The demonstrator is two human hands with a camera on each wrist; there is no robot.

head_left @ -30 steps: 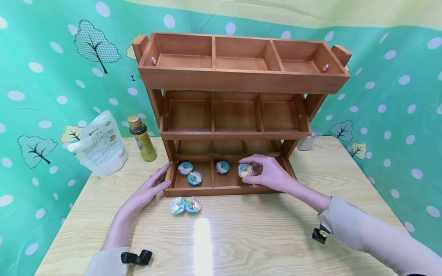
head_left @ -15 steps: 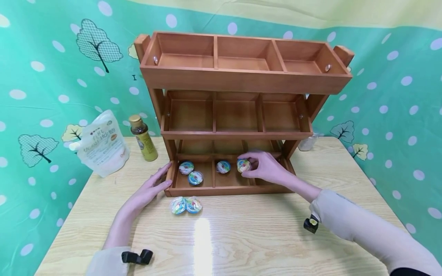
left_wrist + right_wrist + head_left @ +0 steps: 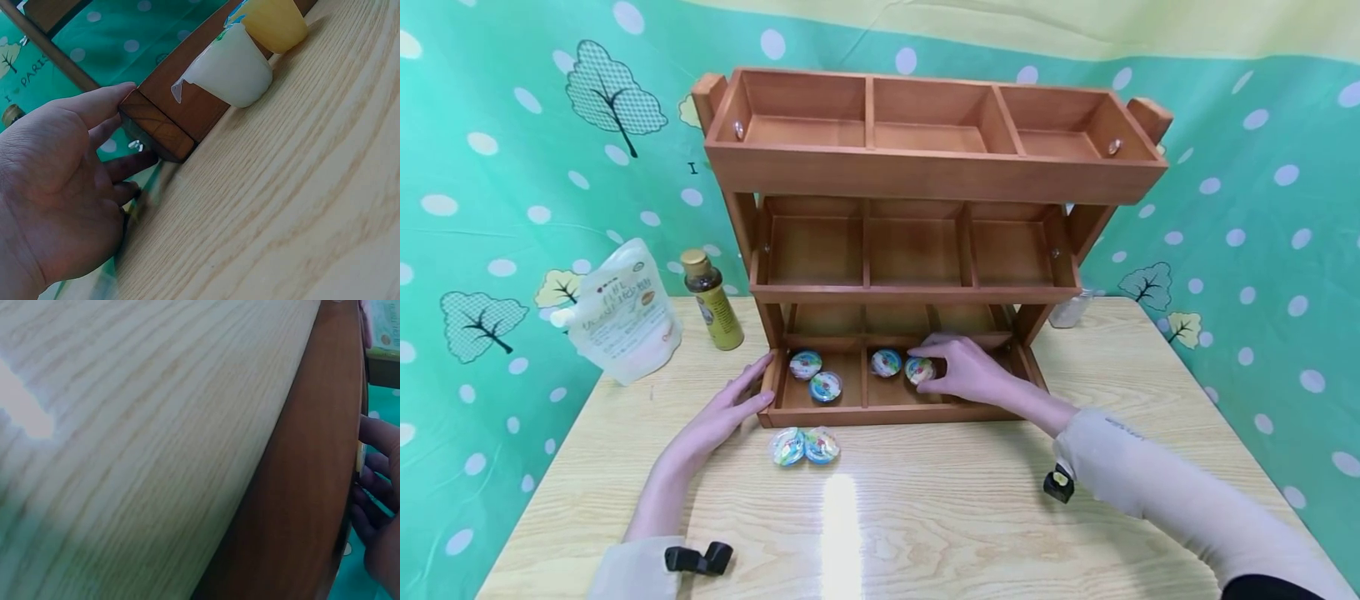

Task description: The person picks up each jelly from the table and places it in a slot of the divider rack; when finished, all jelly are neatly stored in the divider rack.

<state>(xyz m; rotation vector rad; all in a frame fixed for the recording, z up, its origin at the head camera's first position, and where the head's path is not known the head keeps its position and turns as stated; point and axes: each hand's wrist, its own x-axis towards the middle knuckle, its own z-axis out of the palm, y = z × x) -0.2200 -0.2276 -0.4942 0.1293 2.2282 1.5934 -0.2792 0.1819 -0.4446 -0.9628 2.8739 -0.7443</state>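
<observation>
My right hand (image 3: 966, 372) pinches a small jelly cup (image 3: 919, 371) between thumb and fingers in the middle compartment of the wooden rack's (image 3: 880, 414) bottom tier. Just left of it sits another jelly cup (image 3: 886, 362). Two more cups (image 3: 825, 386) lie in the left compartment. My left hand (image 3: 730, 408) touches the left end of that tier, fingers extended, as the left wrist view also shows. On the table in front stand a white jelly cup (image 3: 234, 69) and a yellow one (image 3: 275, 25), side by side. In the right wrist view, the rack's front board hides most of the held cup.
Above the bottom tier, the rack has a middle tier (image 3: 917, 294) and a top tier (image 3: 936, 175), each divided into three. A white pouch (image 3: 625, 317) and a brown-capped bottle (image 3: 713, 302) stand left of it. A clear jar (image 3: 1067, 310) is behind its right side.
My right hand has moved left with its jelly cup, bringing it beside the other cup in the middle compartment. My left hand has stayed at the rack's end.
</observation>
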